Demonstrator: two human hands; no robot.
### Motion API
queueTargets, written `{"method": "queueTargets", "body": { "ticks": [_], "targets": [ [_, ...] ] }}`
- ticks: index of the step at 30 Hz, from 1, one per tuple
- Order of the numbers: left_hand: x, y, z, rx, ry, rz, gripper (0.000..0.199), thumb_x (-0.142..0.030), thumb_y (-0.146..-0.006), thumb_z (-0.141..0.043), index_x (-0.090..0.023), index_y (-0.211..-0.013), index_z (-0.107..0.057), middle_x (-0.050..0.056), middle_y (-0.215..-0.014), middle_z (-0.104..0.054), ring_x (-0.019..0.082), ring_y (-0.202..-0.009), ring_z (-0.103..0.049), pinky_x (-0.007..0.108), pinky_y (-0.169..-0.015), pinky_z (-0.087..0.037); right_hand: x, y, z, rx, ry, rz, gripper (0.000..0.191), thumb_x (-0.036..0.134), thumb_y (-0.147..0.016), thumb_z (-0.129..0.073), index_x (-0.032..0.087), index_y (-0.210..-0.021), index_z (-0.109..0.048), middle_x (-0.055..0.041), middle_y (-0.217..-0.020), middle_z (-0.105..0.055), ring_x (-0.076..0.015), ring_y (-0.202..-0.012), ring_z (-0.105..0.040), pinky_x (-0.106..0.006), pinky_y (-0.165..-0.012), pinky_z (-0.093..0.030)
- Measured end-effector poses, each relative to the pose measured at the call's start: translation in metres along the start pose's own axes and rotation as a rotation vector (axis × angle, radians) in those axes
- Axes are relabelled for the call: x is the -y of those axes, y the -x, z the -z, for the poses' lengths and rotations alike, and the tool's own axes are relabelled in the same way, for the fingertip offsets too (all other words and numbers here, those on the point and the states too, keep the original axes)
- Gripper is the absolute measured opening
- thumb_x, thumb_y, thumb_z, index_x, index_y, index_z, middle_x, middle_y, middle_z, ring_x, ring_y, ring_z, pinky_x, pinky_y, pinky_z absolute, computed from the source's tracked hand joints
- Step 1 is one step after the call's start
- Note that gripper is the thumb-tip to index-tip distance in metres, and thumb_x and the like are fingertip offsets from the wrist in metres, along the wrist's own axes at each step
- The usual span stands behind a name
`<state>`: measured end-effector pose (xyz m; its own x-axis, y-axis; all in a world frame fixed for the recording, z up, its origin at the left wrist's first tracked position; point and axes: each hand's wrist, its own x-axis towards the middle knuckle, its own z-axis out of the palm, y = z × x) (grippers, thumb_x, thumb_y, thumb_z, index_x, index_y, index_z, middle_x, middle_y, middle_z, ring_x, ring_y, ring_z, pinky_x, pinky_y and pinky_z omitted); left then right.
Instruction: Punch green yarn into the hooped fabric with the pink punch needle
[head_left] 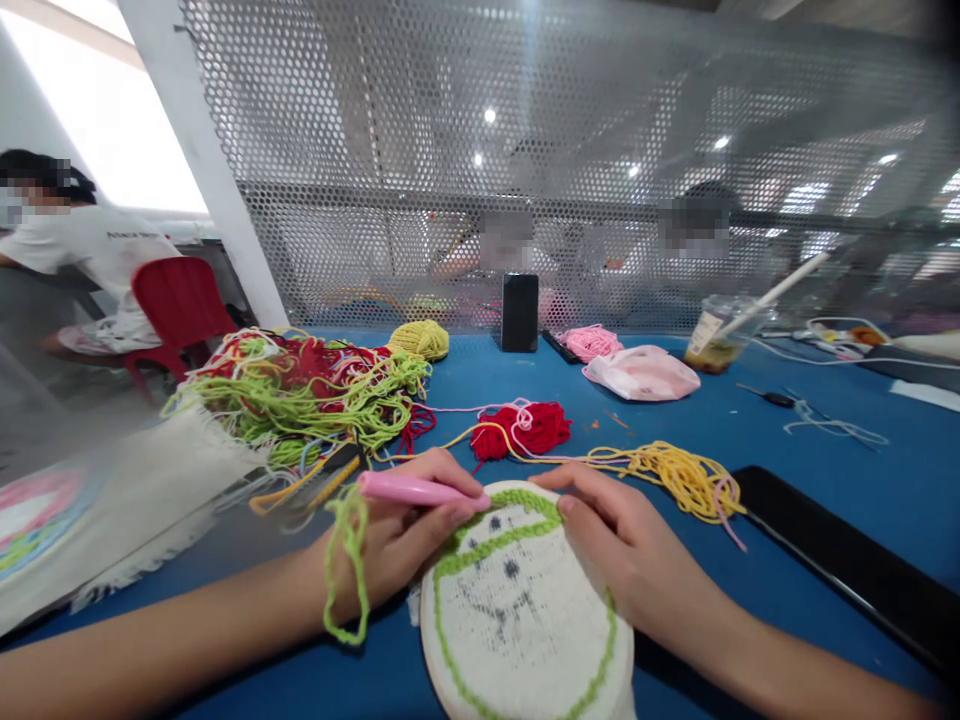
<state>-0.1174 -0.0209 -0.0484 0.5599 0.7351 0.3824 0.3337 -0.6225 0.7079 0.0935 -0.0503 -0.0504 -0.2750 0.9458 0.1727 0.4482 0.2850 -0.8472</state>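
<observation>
My left hand (405, 530) is closed around a pink punch needle (409, 490), its tip at the top of the round embroidery hoop (429, 640). Light green yarn (349, 590) trails from the back end of the needle and hangs in a loop over my left wrist. My right hand (607, 535) grips the upper right rim of the hoop, thumb on top. Stretched in the hoop is white cloth (540, 635) with a dark drawn face. Green loops line its outline and form a band across the top. The needle's metal tip cannot be made out.
Tangled green and red yarn (322, 390) heaps at the left, near a yellow box cutter (315, 480). Red yarn (525, 430), yellow yarn (675, 475), a black phone (840, 560) and a drink cup (716, 335) lie beyond my hands. A perforated metal screen (420, 150) borders the table.
</observation>
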Motion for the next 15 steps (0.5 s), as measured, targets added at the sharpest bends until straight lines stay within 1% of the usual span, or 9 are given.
{"method": "queueTargets", "body": {
  "ticks": [2,4,5,7,10,12,13,15],
  "targets": [
    [-0.004,-0.004,-0.002,0.080,-0.002,0.029,0.017,-0.020,-0.083,-0.045,-0.015,-0.091,-0.059,0.004,-0.080,-0.060,0.013,-0.071,-0.056,0.023,-0.062,-0.046,0.001,0.002,0.000,0.010,0.015,0.019,0.024,0.019,-0.087,-0.032,0.024,-0.094,-0.055,0.0014,-0.079,-0.060,-0.0108,-0.065,-0.051,-0.022,-0.054,-0.037],
    [-0.006,-0.006,-0.004,0.096,0.009,0.038,0.018,-0.021,-0.083,-0.045,-0.014,-0.090,-0.060,0.004,-0.077,-0.059,0.013,-0.069,-0.056,0.023,-0.060,-0.046,0.002,0.003,0.000,0.019,0.029,0.016,0.025,0.020,-0.088,-0.032,0.024,-0.095,-0.055,0.0022,-0.076,-0.060,-0.0101,-0.061,-0.049,-0.022,-0.051,-0.035],
    [-0.006,-0.006,-0.005,0.081,0.016,0.032,0.019,-0.021,-0.083,-0.045,-0.014,-0.089,-0.061,0.004,-0.076,-0.059,0.013,-0.068,-0.056,0.023,-0.059,-0.046,0.002,0.003,0.000,0.023,0.031,0.007,0.025,0.020,-0.088,-0.031,0.025,-0.095,-0.055,0.0024,-0.075,-0.059,-0.0100,-0.059,-0.048,-0.022,-0.050,-0.034],
    [-0.004,-0.003,-0.004,0.027,0.020,0.003,0.020,-0.023,-0.083,-0.044,-0.013,-0.087,-0.061,0.005,-0.077,-0.060,0.013,-0.069,-0.056,0.023,-0.058,-0.045,0.001,0.002,-0.001,0.030,0.025,-0.005,0.025,0.019,-0.087,-0.031,0.024,-0.093,-0.055,0.0023,-0.076,-0.060,-0.0102,-0.061,-0.049,-0.022,-0.051,-0.035],
    [0.001,0.004,0.000,-0.118,0.012,-0.067,0.021,-0.023,-0.085,-0.040,-0.016,-0.085,-0.060,0.004,-0.079,-0.059,0.013,-0.070,-0.055,0.024,-0.060,-0.044,0.000,-0.001,-0.002,0.036,0.011,-0.011,0.024,0.017,-0.087,-0.031,0.023,-0.089,-0.055,0.0018,-0.081,-0.060,-0.0112,-0.070,-0.052,-0.023,-0.059,-0.038],
    [0.004,0.008,0.002,-0.208,0.005,-0.100,0.020,-0.022,-0.086,-0.038,-0.017,-0.086,-0.058,0.004,-0.079,-0.057,0.014,-0.071,-0.054,0.024,-0.061,-0.043,-0.002,-0.002,-0.002,0.036,0.009,-0.027,0.024,0.017,-0.087,-0.031,0.023,-0.088,-0.054,0.0018,-0.081,-0.060,-0.0114,-0.070,-0.053,-0.023,-0.059,-0.038],
    [0.006,0.010,0.003,-0.235,0.001,-0.106,0.020,-0.022,-0.087,-0.038,-0.018,-0.087,-0.058,0.004,-0.080,-0.056,0.014,-0.072,-0.053,0.025,-0.062,-0.043,-0.002,-0.002,-0.002,0.038,0.010,-0.038,0.024,0.018,-0.087,-0.031,0.023,-0.088,-0.054,0.0018,-0.081,-0.060,-0.0114,-0.069,-0.053,-0.023,-0.058,-0.038],
    [0.007,0.011,0.004,-0.253,0.004,-0.122,0.021,-0.024,-0.088,-0.037,-0.019,-0.088,-0.057,0.004,-0.081,-0.054,0.015,-0.073,-0.051,0.026,-0.063,-0.043,-0.003,-0.001,-0.002,0.042,0.014,-0.048,0.024,0.018,-0.087,-0.030,0.023,-0.088,-0.054,0.0017,-0.080,-0.060,-0.0115,-0.067,-0.052,-0.023,-0.056,-0.037]
  ]
}}
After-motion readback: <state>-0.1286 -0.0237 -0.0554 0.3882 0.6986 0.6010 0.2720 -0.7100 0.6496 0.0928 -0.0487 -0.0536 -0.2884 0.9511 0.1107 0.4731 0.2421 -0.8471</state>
